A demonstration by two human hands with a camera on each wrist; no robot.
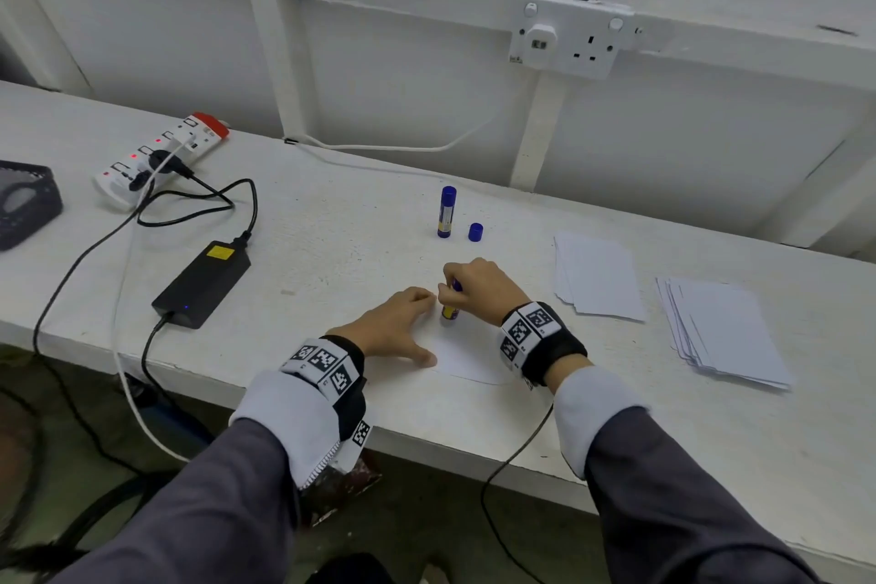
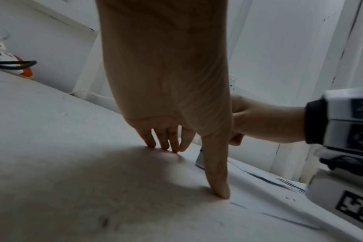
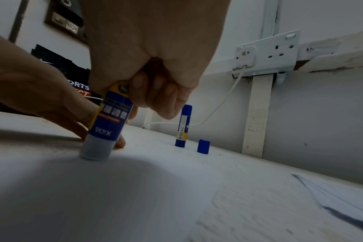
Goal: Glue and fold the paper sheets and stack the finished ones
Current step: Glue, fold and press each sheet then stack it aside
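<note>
your right hand (image 1: 479,287) is curled tight around an uncapped glue stick (image 3: 106,129), holding it tip-down and slightly tilted, its pale open end pressed onto the paper sheet (image 1: 467,363) that lies at the near edge of the white bench (image 1: 332,242). the right wrist view shows the fingers (image 3: 153,91) wrapped round the upper barrel, with the blue and yellow label below them

your left hand (image 1: 396,327) lies spread at 9 o'clock of the glue stick, fingers straight and apart, gripping nothing. in the left wrist view the fingertips (image 2: 174,147) and the thumb (image 2: 218,180) press down on the surface at the sheet's left edge; whether every fingertip is on paper or on bare bench i cannot tell

at 12 o'clock from your hands a second glue stick (image 1: 446,211) stands upright with its cap on, and a loose blue cap (image 1: 475,232) stands just beside it at its 3 o'clock, apart from it

at 3 o'clock of your right hand lies a pile of paper (image 1: 599,277), and further out in the same direction a second, fanned pile (image 1: 725,332), the two near each other but not touching

at 9 to 10 o'clock sit a black power adapter (image 1: 201,282) with its cables, a power strip (image 1: 161,157) and, at the frame's left edge, a dark basket (image 1: 26,204); a wall socket (image 1: 569,36) is on the wall at 12 o'clock
</note>
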